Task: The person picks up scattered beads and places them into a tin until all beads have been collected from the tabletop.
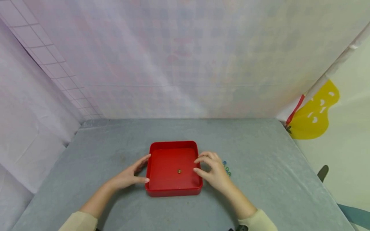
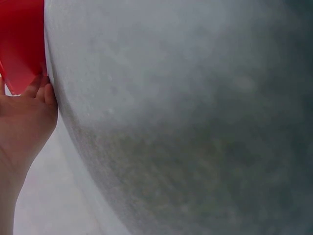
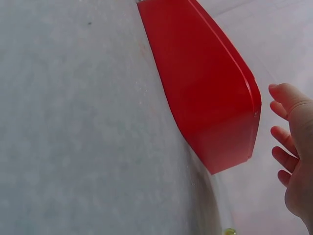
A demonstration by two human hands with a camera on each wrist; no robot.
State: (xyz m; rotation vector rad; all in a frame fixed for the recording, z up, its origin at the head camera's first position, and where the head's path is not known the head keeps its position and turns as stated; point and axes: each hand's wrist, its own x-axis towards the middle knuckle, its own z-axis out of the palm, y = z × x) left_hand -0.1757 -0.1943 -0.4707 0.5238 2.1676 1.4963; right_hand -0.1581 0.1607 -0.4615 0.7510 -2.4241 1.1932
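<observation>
Red tray: room to reach in from twelve or six o'clock; left hand obstructs nine, right hand three.

Tray: red. Inner marble: brown. Marbles, tray's 3 o'clock: blue, green. Table: grey. Curtain, 12 o'clock: pale, checked.

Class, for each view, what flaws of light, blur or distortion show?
Head: a soft shadow beside the left forearm, a pale streak down the back curtain; left wrist: the grey table blurred, its edge bowed, darkening rightward; right wrist: the red tray looks slanted and stretched.
</observation>
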